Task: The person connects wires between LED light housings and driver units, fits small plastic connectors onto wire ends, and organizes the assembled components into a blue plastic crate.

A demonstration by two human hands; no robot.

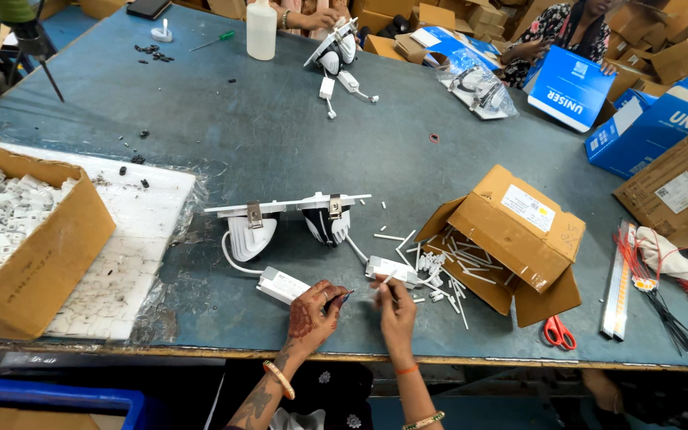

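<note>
My left hand (pixel 312 312) pinches a thin wire end near the table's front edge, beside a white driver box (pixel 283 284). My right hand (pixel 396 306) holds a small white sleeve tube close to a second white driver box (pixel 390 269). Just beyond my hands stands a white twin downlight fitting (pixel 288 223) on its side, with cables running to both boxes. A tipped open cardboard box (pixel 511 231) at the right spills several white sleeve tubes (pixel 447 271) onto the grey table (pixel 280 135).
A cardboard box of white connectors (pixel 21 231) stands at the left on a white foam sheet (pixel 133 255). Red scissors (pixel 557 332), cable ties and red wires (pixel 678 295) lie right. Far side: another fitting (pixel 336 52), a white bottle (pixel 261 30), blue cartons, other people's hands.
</note>
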